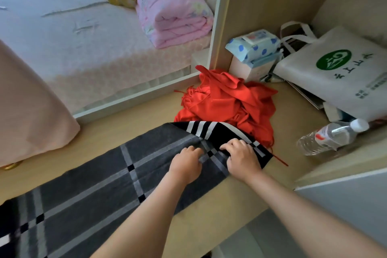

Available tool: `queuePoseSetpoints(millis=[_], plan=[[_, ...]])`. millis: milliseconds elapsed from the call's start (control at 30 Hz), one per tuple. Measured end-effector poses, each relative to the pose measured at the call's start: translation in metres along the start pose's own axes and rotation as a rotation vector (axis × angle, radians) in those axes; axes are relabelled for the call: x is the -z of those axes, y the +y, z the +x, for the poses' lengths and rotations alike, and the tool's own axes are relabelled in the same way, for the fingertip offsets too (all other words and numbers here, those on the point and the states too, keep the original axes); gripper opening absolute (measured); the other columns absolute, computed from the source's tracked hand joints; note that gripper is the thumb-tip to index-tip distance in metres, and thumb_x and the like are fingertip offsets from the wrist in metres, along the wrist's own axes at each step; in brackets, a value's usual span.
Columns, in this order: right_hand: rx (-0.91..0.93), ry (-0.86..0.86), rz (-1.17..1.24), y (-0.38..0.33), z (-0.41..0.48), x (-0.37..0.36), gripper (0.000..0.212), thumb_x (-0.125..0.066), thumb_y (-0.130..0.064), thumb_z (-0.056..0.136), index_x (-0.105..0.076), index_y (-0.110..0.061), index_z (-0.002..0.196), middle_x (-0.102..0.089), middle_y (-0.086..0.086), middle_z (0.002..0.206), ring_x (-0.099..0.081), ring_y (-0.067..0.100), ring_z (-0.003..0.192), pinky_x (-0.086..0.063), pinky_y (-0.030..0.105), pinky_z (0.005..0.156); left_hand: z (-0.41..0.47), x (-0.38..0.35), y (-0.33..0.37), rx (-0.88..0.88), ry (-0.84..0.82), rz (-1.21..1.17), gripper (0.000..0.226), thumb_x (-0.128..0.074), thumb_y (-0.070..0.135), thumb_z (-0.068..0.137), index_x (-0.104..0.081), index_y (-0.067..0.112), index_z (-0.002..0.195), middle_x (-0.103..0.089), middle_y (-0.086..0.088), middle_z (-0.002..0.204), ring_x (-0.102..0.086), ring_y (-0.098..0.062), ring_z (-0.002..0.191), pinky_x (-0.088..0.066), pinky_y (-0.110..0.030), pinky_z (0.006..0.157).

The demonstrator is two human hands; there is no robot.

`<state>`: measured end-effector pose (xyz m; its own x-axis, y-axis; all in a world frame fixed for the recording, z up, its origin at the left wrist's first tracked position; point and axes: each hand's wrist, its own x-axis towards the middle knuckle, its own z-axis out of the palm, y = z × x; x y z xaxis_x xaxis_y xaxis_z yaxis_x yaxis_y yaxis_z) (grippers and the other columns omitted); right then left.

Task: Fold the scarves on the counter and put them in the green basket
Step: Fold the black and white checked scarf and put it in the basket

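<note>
Grey plaid scarf [100,186] lies stretched flat along the wooden counter [247,192], running from 8 o'clock at the near edge up toward centre frame. Left hand [185,164] presses fingers-down on the cloth, pinning it rather than closing round it. Right hand [243,158], just beside at 3 o'clock of the left, pinches the scarf's far end, which is turned over to show a black side with white stripes. Judgement: first fold of this scarf is in hand; next move calls for carrying the held end back over the length toward 8 o'clock, edges aligned. Red scarf [228,100] sits crumpled at 12 o'clock beyond the hands, unfolded, touching the plaid end. Water bottle [333,135] lies on its side at 3 o'clock; label unreadable. Farther, a wipes pack [253,45] and a white tote bag [335,73] with green round logo; characters too unclear to read. Green basket not in view.
</note>
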<state>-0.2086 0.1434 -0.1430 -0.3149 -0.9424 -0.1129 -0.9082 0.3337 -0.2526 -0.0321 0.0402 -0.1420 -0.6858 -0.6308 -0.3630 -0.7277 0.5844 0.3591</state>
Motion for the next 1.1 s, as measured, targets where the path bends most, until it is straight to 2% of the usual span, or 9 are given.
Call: queuePoseSetpoints(millis=[100,200,333,467,567,667,900,1000,1100], plan=[[-0.068,-0.042,-0.146,0.035,0.007,0.007,0.053,-0.07,-0.016,0.058,-0.068,-0.028,0.11,-0.059,0.002,0.115,-0.056,0.028,0.103,-0.045,0.04,0.084,0.026,0.002,0.025,-0.095,0.068,-0.049,0.045,-0.049,0.024,0.094,-0.046,0.027,0.139,-0.049,0.0,0.127,-0.05,-0.024,0.117,-0.049,-0.038,0.081],[-0.133,-0.06,-0.189,0.055,0.01,0.009,0.032,-0.077,-0.031,0.066,-0.074,-0.034,0.099,-0.062,-0.002,0.116,-0.053,0.025,0.107,-0.04,0.039,0.088,0.046,-0.002,0.048,-0.165,0.055,-0.07,0.056,-0.058,0.026,0.089,-0.043,0.027,0.143,-0.046,0.003,0.137,-0.053,-0.024,0.118,-0.052,-0.038,0.079],[-0.173,0.065,0.096,0.055,0.018,0.023,0.012,-0.062,-0.024,0.082,-0.07,-0.027,0.091,-0.069,-0.004,0.096,-0.06,0.026,0.094,-0.035,0.036,0.079,0.059,0.003,0.07,-0.194,0.105,-0.163,0.062,-0.064,0.033,0.089,-0.04,0.028,0.146,-0.046,0.009,0.144,-0.056,-0.018,0.119,-0.053,-0.037,0.083],[-0.22,0.047,0.491,0.032,0.03,0.045,0.005,-0.056,-0.023,0.087,-0.058,-0.028,0.087,-0.065,-0.006,0.072,-0.062,0.024,0.076,-0.043,0.035,0.065,0.058,0.025,0.067,-0.207,0.235,-0.289,0.03,-0.061,0.02,0.091,-0.066,0.027,0.12,-0.068,0.005,0.106,-0.063,-0.016,0.095,-0.052,-0.034,0.074],[-0.163,0.0,0.483,0.009,0.034,0.057,0.011,-0.061,-0.033,0.076,-0.059,-0.032,0.087,-0.068,-0.008,0.076,-0.064,0.019,0.076,-0.051,0.036,0.068,0.045,0.047,0.047,-0.181,0.325,-0.332,0.03,-0.055,0.006,0.088,-0.073,0.023,0.105,-0.068,0.004,0.098,-0.06,-0.015,0.089,-0.05,-0.033,0.076],[-0.154,-0.056,0.403,-0.017,0.035,0.063,0.005,-0.065,-0.03,0.076,-0.062,-0.029,0.081,-0.065,-0.008,0.078,-0.064,0.022,0.081,-0.047,0.033,0.067,0.024,0.069,0.016,-0.085,0.375,-0.355,0.033,-0.05,0.0,0.083,-0.07,0.02,0.099,-0.066,0.005,0.097,-0.058,-0.016,0.092,-0.046,-0.028,0.08],[-0.095,-0.112,0.568,-0.121,0.037,0.074,0.01,-0.067,-0.025,0.079,-0.064,-0.029,0.07,-0.066,-0.007,0.07,-0.063,0.013,0.07,-0.046,0.03,0.063,-0.048,0.104,-0.069,0.059,0.459,-0.407,0.02,-0.051,0.001,0.091,-0.067,0.014,0.092,-0.053,0.005,0.096,-0.053,-0.015,0.083,-0.036,-0.013,0.066],[-0.068,-0.212,0.71,-0.181,0.034,0.068,0.009,-0.072,-0.023,0.083,-0.067,-0.022,0.075,-0.063,-0.009,0.069,-0.059,0.01,0.064,-0.044,0.029,0.063,-0.081,0.113,-0.113,0.168,0.539,-0.382,0.018,-0.055,0.006,0.093,-0.069,0.018,0.092,-0.047,0.002,0.099,-0.052,-0.015,0.077,-0.037,-0.018,0.061],[-0.101,-0.314,0.796,-0.241,0.025,0.052,0.015,-0.072,-0.031,0.086,-0.068,-0.016,0.087,-0.058,-0.006,0.069,-0.053,0.01,0.061,-0.04,0.026,0.057,-0.11,0.12,-0.16,0.274,0.512,-0.425,0.028,-0.049,0.007,0.094,-0.071,0.023,0.101,-0.057,0.002,0.094,-0.054,-0.014,0.072,-0.038,-0.024,0.058]])
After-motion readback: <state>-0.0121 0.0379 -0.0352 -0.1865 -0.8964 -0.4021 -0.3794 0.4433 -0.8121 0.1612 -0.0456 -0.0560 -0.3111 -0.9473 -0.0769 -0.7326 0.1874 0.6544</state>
